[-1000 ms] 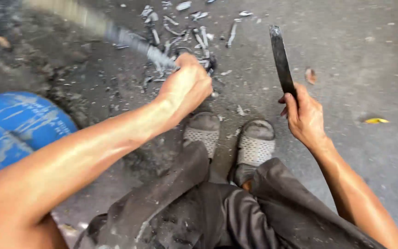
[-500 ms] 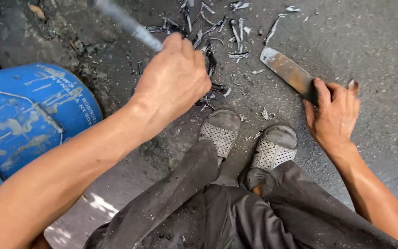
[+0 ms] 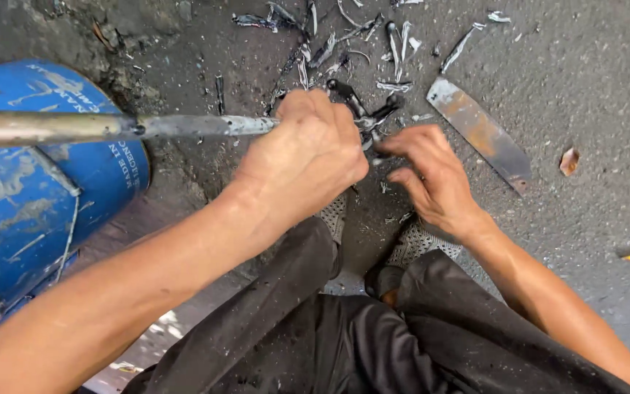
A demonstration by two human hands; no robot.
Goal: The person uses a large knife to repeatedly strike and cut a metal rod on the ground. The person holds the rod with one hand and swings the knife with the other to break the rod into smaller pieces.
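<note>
Running level from the left edge to frame centre, a long metal rod (image 3: 147, 127) is clamped in the left hand (image 3: 308, 157); its dark tip is touched by the right hand (image 3: 432, 175), fingers loosely spread; a blade (image 3: 479, 133) lies upper right on the ground.

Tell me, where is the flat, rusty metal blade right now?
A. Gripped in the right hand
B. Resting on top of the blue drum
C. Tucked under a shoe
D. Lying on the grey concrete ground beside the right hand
D: the flat rusty metal blade lies on the grey concrete ground, apart from the right hand, whose fingers reach toward the dark scraps instead.
</note>
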